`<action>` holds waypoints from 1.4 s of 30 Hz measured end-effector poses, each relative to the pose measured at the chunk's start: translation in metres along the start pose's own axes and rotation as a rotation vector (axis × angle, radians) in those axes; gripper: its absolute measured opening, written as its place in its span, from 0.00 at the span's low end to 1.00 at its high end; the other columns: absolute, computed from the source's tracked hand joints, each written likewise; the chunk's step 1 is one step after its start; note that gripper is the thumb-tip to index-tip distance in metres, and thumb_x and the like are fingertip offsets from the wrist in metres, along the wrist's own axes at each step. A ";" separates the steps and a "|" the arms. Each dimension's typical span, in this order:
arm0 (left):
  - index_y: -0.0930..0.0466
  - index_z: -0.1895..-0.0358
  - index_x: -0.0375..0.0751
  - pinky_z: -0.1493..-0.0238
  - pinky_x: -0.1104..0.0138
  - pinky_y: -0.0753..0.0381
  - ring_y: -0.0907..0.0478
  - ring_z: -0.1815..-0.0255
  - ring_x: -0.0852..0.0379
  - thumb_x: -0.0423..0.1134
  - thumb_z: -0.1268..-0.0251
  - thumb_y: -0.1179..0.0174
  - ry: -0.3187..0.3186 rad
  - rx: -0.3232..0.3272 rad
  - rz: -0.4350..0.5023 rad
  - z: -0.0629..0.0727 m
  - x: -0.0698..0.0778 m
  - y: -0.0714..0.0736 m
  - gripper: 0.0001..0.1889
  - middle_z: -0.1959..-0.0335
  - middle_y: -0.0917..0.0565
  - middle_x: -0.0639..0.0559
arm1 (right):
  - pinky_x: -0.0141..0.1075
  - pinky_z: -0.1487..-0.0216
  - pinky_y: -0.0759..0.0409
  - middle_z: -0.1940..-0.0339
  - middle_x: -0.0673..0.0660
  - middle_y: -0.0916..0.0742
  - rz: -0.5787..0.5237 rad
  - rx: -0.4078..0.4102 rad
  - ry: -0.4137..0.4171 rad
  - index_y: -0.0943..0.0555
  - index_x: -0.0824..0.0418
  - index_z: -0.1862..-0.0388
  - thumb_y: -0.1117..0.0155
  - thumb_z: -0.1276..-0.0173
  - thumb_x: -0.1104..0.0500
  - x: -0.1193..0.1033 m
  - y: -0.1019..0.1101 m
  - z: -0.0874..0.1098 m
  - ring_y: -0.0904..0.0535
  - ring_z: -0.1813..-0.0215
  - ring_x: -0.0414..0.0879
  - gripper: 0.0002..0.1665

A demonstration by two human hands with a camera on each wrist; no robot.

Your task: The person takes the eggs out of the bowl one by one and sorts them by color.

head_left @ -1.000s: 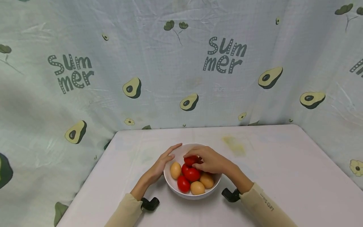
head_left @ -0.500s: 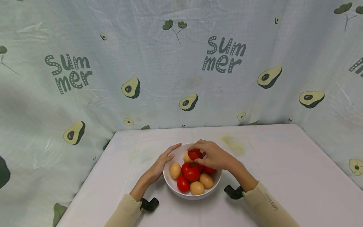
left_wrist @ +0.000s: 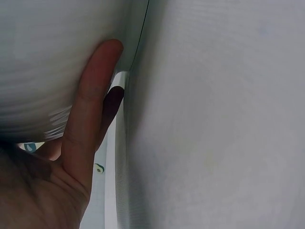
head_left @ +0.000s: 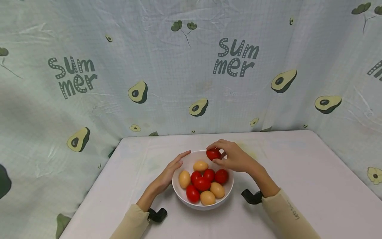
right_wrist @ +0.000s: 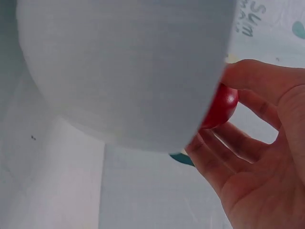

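A white bowl [head_left: 203, 206] stands in the middle of the table, holding several red tomatoes [head_left: 203, 183] and several light-brown eggs [head_left: 207, 198]. My left hand [head_left: 166, 174] rests along the bowl's left side with its fingers extended; the left wrist view shows straight fingers [left_wrist: 88, 107] against the outer wall. At the far right rim, my right hand [head_left: 237, 158] pinches one tomato [head_left: 213, 154] between thumb and fingers. From the right wrist view, the bowl's wall [right_wrist: 128, 71] hides part of that tomato [right_wrist: 225, 107].
A pale cloth covers the table [head_left: 292, 172], with a yellowish stain [head_left: 249, 151] behind my right hand. Behind the table hangs a curtain [head_left: 167, 66] printed with avocados and lettering. A black wrist device [head_left: 252, 196] sits below each hand.
My right hand has lifted the tomato and carried it back and to the right, from inside the bowl to its far rim. An egg and tomatoes beneath are uncovered. My left hand stays put.
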State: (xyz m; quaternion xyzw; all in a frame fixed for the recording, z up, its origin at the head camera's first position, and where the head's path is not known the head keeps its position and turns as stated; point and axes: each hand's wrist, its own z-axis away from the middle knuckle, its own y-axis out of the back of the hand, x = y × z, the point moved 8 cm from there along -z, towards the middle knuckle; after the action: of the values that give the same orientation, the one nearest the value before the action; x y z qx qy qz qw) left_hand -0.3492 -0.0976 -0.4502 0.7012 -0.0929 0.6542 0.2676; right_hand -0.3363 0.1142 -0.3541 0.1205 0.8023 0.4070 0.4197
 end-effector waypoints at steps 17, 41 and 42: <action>0.44 0.17 0.58 0.14 0.44 0.58 0.54 0.13 0.45 0.44 0.16 0.72 0.002 -0.012 0.005 0.001 -0.003 0.001 0.28 0.14 0.47 0.53 | 0.45 0.50 0.10 0.44 0.59 0.15 0.024 0.107 -0.118 0.18 0.58 0.39 0.26 0.34 0.61 0.029 0.041 0.009 0.16 0.45 0.55 0.24; 0.46 0.16 0.51 0.14 0.46 0.56 0.53 0.13 0.46 0.47 0.14 0.72 -0.013 -0.018 0.016 -0.002 -0.002 -0.001 0.28 0.14 0.47 0.53 | 0.55 0.43 0.13 0.37 0.66 0.19 0.046 0.126 -0.310 0.22 0.62 0.33 0.28 0.36 0.64 0.108 0.062 0.035 0.20 0.38 0.66 0.31; 0.45 0.17 0.52 0.14 0.47 0.56 0.52 0.13 0.46 0.47 0.14 0.72 -0.009 -0.018 0.015 -0.002 -0.002 -0.001 0.28 0.14 0.46 0.53 | 0.55 0.43 0.13 0.37 0.67 0.19 0.050 0.125 -0.318 0.23 0.62 0.33 0.28 0.35 0.64 0.110 0.061 0.036 0.20 0.38 0.66 0.31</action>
State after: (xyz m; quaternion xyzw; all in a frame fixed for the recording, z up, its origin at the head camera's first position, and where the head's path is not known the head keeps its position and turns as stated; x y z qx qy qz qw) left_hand -0.3503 -0.0961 -0.4526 0.7012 -0.1051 0.6520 0.2687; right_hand -0.3856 0.2325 -0.3826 0.2292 0.7464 0.3422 0.5228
